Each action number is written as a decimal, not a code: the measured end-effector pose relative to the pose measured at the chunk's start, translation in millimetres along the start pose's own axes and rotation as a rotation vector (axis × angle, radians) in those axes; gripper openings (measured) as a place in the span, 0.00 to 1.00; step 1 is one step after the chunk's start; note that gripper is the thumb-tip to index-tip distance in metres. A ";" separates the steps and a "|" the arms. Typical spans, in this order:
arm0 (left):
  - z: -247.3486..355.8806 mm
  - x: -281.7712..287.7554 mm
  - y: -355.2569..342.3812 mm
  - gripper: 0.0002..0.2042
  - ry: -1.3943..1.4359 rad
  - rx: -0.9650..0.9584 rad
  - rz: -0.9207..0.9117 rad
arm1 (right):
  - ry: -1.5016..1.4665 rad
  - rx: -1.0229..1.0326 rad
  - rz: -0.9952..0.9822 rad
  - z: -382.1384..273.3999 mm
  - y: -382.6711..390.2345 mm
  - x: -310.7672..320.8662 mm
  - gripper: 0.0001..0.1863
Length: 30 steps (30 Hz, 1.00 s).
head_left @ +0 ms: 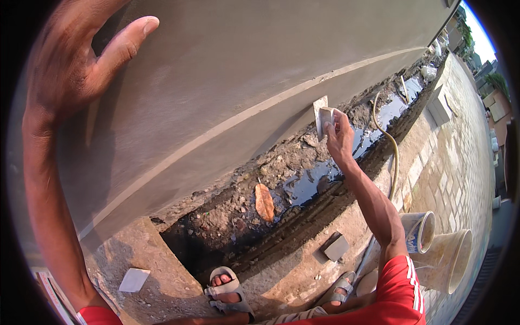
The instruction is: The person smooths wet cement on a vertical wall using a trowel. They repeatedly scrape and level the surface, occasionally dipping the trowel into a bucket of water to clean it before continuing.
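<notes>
My right hand grips a small plastering float, a pale flat plate with a grey block on its back. The plate stands close to the foot of the grey plastered wall, below a lighter raised band; whether it touches the wall I cannot tell. At the upper left, my left hand is spread at the wall, thumb stretched out. Its other fingers run out of the picture, and its contact with the surface cannot be made out.
A muddy ditch with standing water runs along the wall. A dry leaf lies in it. My sandalled feet stand on its edge, near a grey block. Two buckets, a hose and paving are at right.
</notes>
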<state>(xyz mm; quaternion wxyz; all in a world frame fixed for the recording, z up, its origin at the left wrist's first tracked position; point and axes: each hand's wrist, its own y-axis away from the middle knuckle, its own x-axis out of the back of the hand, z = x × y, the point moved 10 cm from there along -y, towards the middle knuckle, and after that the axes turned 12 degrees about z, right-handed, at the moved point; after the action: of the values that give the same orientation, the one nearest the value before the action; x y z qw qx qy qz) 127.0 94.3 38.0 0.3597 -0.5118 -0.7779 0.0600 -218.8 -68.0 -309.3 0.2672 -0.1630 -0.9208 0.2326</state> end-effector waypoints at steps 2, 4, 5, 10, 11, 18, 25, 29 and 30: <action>1.1 -2.4 0.2 0.21 0.007 0.004 -0.004 | -0.027 0.042 0.069 -4.7 -14.2 27.0 0.22; 0.6 -4.4 -2.1 0.21 0.019 0.009 -0.002 | 0.007 0.093 0.128 -19.0 -47.6 57.3 0.23; -2.3 -4.0 -1.5 0.21 0.022 0.017 -0.001 | 0.081 0.144 0.141 -32.3 -63.7 67.1 0.23; -5.8 -2.4 3.2 0.21 0.018 0.017 -0.011 | 0.279 0.258 0.076 -75.4 -101.8 60.2 0.23; -5.6 -1.9 3.3 0.21 0.021 0.018 -0.014 | 0.306 0.272 0.054 -78.4 -106.0 54.3 0.22; -4.6 -1.2 2.5 0.21 0.020 0.013 -0.022 | 0.396 0.296 -0.090 -100.5 -102.8 35.7 0.21; -4.5 -1.8 -1.2 0.21 0.025 0.012 -0.026 | 0.325 0.294 -0.321 -171.5 -46.6 4.7 0.19; -7.1 -0.5 2.1 0.21 0.017 0.004 -0.048 | 0.074 0.396 -0.452 -211.8 1.6 -8.8 0.19; -8.8 2.2 2.9 0.21 0.011 0.000 -0.055 | 0.055 0.446 -0.414 -213.6 2.9 -4.2 0.20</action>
<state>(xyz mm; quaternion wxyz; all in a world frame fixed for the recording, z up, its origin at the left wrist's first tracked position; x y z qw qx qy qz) 134.2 95.1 44.3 0.3656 -0.4906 -0.7896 0.0476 -93.5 5.6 -152.5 0.3632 0.0847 -0.8530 0.3652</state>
